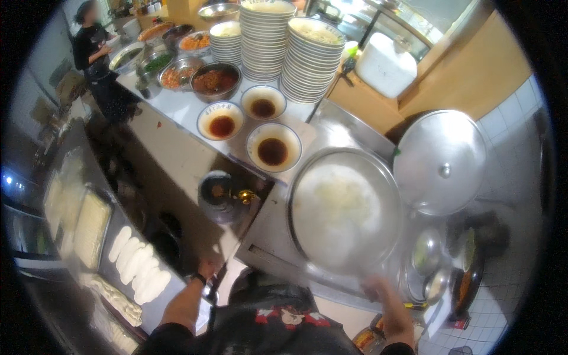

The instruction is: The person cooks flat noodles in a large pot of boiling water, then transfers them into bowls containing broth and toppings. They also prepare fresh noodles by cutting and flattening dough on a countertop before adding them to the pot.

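Observation:
A large round pot of cloudy, steaming liquid is set into the stainless steel stove top before me. My right hand is at the pot's near right edge, blurred by motion or steam, so its grip is unclear. Low on the left, my left hand hangs beside the stove's left corner, near a dark upright edge; its fingers are partly hidden. Beyond the pot's left side stand three bowls with dark sauce in the bottom: a left bowl, a back bowl and a near bowl.
Tall stacks of bowls rise behind the sauce bowls, beside basins of toppings. A metal lid leans at the right. Several dough pieces lie on the left counter. A gas cylinder stands below. Another person stands far left.

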Available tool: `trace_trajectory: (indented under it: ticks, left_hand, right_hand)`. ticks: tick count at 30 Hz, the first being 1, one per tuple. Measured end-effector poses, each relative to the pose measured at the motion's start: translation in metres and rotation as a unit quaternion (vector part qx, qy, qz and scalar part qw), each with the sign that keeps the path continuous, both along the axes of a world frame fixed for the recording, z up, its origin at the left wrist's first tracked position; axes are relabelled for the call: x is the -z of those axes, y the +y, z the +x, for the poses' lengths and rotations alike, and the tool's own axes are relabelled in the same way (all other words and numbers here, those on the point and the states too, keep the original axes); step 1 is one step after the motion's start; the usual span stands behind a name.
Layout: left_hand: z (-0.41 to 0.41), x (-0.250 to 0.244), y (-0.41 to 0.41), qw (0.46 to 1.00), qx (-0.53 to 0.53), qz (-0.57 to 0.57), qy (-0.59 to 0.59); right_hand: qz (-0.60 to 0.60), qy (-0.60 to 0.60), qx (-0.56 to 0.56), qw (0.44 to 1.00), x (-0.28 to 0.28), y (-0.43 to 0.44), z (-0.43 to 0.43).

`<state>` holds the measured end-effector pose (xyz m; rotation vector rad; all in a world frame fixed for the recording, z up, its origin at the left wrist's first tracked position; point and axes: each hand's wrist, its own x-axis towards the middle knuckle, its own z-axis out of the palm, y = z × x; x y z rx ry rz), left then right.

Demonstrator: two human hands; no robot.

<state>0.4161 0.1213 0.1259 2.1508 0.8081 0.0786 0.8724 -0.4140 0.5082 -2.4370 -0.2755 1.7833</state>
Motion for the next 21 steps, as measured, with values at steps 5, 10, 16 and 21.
trace_trajectory:
  ticks: [5,10,16,21]
  left_hand:
    - [0.033,-0.027,-0.013,0.923,-0.156,-0.313,0.159]
    - [0.080,-0.121,-0.033,0.912,-0.185,-0.344,0.128]
    - [0.072,-0.121,-0.052,0.905,-0.193,-0.365,0.100]
    - [-0.007,-0.059,-0.035,0.903,0.369,0.213,0.046]
  right_hand:
    - [0.088,-0.061,-0.263,0.959,0.069,-0.042,-0.016]
    - [0.141,-0.070,0.065,0.985,0.126,-0.058,-0.061]
    - [0.214,0.115,0.664,0.707,0.131,-0.007,-0.097]
    - [0.322,0.142,0.599,0.720,0.146,-0.025,-0.081]
